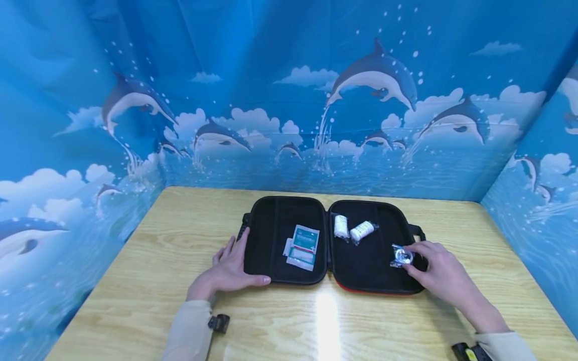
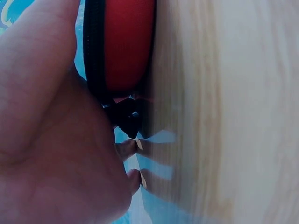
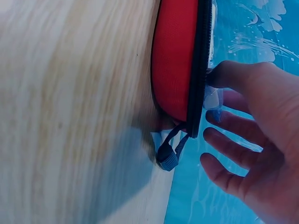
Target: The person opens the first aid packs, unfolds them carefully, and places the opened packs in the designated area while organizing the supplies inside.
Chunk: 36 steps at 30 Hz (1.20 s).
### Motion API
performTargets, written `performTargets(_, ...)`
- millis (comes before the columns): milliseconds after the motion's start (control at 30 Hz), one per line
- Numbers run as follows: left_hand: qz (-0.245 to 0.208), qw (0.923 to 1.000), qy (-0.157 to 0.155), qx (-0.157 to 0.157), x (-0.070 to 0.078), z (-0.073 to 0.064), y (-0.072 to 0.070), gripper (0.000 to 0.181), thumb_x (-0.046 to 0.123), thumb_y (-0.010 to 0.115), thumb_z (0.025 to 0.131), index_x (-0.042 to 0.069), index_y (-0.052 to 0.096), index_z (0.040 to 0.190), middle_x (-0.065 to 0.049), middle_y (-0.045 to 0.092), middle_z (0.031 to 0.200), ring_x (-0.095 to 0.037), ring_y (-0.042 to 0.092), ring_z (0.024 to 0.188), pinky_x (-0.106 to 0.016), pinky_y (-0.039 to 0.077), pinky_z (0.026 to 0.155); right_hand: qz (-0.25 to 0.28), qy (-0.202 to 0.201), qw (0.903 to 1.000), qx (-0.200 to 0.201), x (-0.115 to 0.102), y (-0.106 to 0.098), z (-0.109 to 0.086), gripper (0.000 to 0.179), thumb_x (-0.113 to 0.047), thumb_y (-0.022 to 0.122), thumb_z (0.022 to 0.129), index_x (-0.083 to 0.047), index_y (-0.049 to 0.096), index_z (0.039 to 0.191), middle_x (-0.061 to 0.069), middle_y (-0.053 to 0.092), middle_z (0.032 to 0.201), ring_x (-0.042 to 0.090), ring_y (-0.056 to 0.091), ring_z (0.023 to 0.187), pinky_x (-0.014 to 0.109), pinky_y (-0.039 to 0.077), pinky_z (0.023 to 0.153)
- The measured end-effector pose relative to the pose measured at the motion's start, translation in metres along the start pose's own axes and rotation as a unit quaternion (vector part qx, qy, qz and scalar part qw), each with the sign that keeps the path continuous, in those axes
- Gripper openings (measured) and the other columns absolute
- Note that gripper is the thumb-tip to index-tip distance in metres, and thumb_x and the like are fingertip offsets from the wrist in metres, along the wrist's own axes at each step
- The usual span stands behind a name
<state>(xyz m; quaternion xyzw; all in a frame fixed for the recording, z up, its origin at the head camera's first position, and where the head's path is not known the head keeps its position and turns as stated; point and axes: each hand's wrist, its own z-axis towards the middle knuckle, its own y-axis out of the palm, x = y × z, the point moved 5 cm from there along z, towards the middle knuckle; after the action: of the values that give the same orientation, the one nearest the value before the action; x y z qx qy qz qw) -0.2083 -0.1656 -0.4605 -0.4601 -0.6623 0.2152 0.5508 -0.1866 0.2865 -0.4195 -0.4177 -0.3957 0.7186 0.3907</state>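
The right hand (image 1: 435, 265) pinches a clear-wrapped packet (image 1: 402, 256) between thumb and fingertips, its other fingers loosely spread. The packet is at the right half of the open case (image 1: 361, 273), near the outer side. It is probably light, its crinkly film a little slippery (the contents are too small to make out), so a pinch at the wrapper's edge should do. At the case's other end the left hand (image 1: 232, 268) lies with fingers extended, thumb at the near rim, not closed round anything. The zippered rim looks firm enough to catch a knuckle. Black lining separates the packet from two white rolls (image 1: 340, 226); a green-and-white sachet (image 1: 308, 238) lies in the left half. The worktop (image 1: 271, 321) gives room on the near side; behind its far edge hangs a dolphin curtain (image 1: 253, 165).
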Motion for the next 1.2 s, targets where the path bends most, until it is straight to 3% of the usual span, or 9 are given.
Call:
performTargets(200,-0.001,1.0,0.0,-0.001,-0.001,0.001,0.0,0.139,0.072,0.079,0.071,0.02,-0.011,0.165,-0.016,0.003,0.174,-0.041,-0.003,0.16,-0.07,0.005,0.122,-0.013,0.0,0.9994,-0.033,0.0,0.002,0.001,0.034,-0.013,0.085,0.077,-0.003,0.075,0.108,0.016,0.073,0.105,0.04,0.067,0.1,0.059,0.054,0.083)
performTargets(467,-0.001,1.0,-0.001,-0.001,-0.001,0.001,0.001,0.139,0.072,0.079,0.071,0.021,-0.011,0.165,-0.015,0.003,0.174,-0.041,-0.003,0.16,-0.07,0.004,0.122,-0.036,-0.017,0.9975,-0.058,-0.002,0.004,0.002,0.034,-0.014,0.085,0.076,-0.002,0.075,0.106,0.016,0.073,0.105,0.039,0.067,0.098,0.057,0.056,0.082)
performTargets(1200,-0.002,1.0,-0.004,0.001,-0.001,0.0,0.002,0.139,0.072,0.079,0.071,0.02,-0.01,0.165,-0.016,0.005,0.173,-0.041,-0.003,0.16,-0.068,0.005,0.122,0.008,-0.017,0.9982,-0.057,-0.017,0.018,0.003,0.032,-0.013,0.088,0.074,-0.009,0.078,0.104,0.008,0.078,0.101,0.03,0.071,0.091,0.049,0.057,0.076)
